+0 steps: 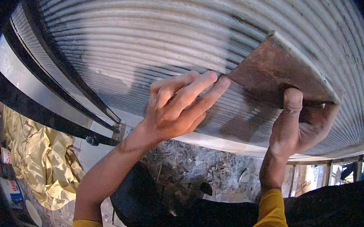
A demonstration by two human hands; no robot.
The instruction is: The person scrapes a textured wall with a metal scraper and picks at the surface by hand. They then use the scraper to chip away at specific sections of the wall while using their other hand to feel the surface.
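Observation:
A large ribbed, whitish-grey surface (162,36) curves across the upper part of the view. My right hand (297,117) grips a flat brown plate (278,67) with a pale edge, its thumb on the near face and its fingers partly hidden behind. The plate's left corner touches the ribs. Just left of that corner, my left hand (183,99) has its fingers apart and holds nothing, with the fingertips at the ribbed surface.
Dark curved bands (50,62) border the ribbed surface at the left. Crumpled gold cloth (43,158) lies at the lower left, beside white tubs (12,192). Scattered debris (203,165) covers the floor below. A railing (327,172) stands at the right.

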